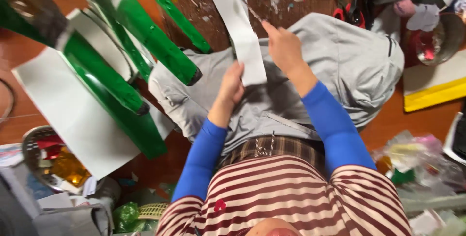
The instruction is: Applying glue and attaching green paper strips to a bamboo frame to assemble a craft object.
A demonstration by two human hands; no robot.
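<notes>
Left hand (232,86) pinches white strip (241,27); right hand (284,46) pinches thin rod (251,9) at strip edge. Risk: strip slips, creases.

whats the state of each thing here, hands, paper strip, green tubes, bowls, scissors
left hand: gripping the lower end of the strip
right hand: pinching a thin stick against the strip
paper strip: white, stretched flat over the lap, partly wound on the stick
stick: slanted, at the strip's edge
green tubes: rolled up, lying slanted
left bowl: holds shiny scraps
right bowl: tilted, holds red bits
scissors: lying unused; open or shut unclear
</notes>
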